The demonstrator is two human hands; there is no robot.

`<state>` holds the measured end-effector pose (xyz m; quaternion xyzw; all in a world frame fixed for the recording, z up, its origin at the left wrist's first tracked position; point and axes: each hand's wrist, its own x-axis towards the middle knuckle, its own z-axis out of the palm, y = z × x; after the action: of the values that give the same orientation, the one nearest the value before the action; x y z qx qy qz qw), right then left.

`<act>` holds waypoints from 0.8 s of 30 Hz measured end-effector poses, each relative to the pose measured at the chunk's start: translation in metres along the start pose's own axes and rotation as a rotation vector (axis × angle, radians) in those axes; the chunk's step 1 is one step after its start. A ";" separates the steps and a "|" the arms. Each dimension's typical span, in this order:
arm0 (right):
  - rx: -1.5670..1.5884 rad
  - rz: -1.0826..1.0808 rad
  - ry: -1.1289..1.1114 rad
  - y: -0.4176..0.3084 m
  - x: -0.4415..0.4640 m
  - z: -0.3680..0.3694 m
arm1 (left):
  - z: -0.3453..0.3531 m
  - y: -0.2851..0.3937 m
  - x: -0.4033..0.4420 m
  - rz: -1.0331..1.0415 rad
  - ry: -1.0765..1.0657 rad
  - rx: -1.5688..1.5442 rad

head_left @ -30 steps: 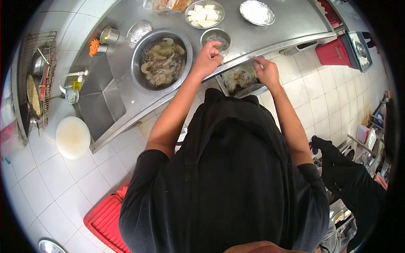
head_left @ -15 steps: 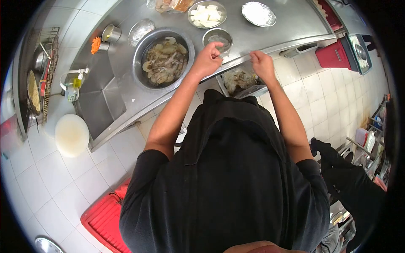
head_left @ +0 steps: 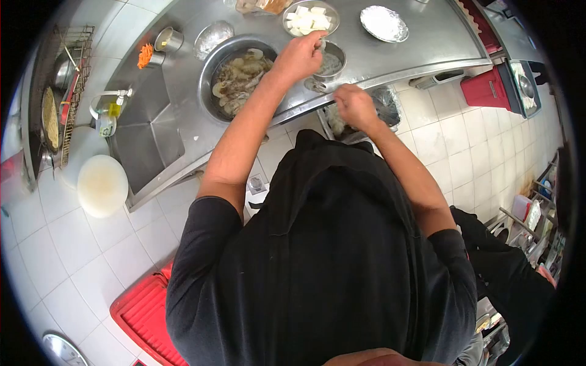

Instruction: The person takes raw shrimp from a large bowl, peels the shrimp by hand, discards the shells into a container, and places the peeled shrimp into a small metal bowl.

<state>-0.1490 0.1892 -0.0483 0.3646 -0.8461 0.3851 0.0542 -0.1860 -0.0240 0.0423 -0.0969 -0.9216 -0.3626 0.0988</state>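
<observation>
My left hand [head_left: 300,59] is over the left rim of a small metal bowl [head_left: 332,59] holding grey, peeled-looking shrimp. Its fingers are curled together, and whatever they pinch is hidden. At the counter's front edge, my right hand [head_left: 356,107] is closed, its fingertips turned away; I cannot make out anything in them. A single shrimp [head_left: 315,85] lies on the steel between the two hands. Left of my left forearm stands a wide metal basin [head_left: 206,82] with many raw shrimp [head_left: 241,76] in it. Below the edge, a bin [head_left: 390,116] contains scraps.
Behind the small bowl are a bowl of white chunks [head_left: 308,21] and a foil-like white plate [head_left: 384,24]. A sink [head_left: 149,143] with a tap lies left. A red bin [head_left: 482,85] stands right, and a person in dark trousers [head_left: 506,262] is behind at right.
My left hand has moved away from me to the small bowl's rim. My right hand has come left, closer to the counter edge. The shrimp on the counter now shows plainly.
</observation>
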 end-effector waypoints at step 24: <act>0.469 0.508 -0.204 -0.032 0.062 0.054 | 0.016 -0.015 -0.139 -0.279 0.364 -0.397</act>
<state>-0.1629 0.1026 -0.0432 0.1818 -0.7994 0.5315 -0.2130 -0.0580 -0.0387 -0.0140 0.0800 -0.8042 -0.5572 0.1904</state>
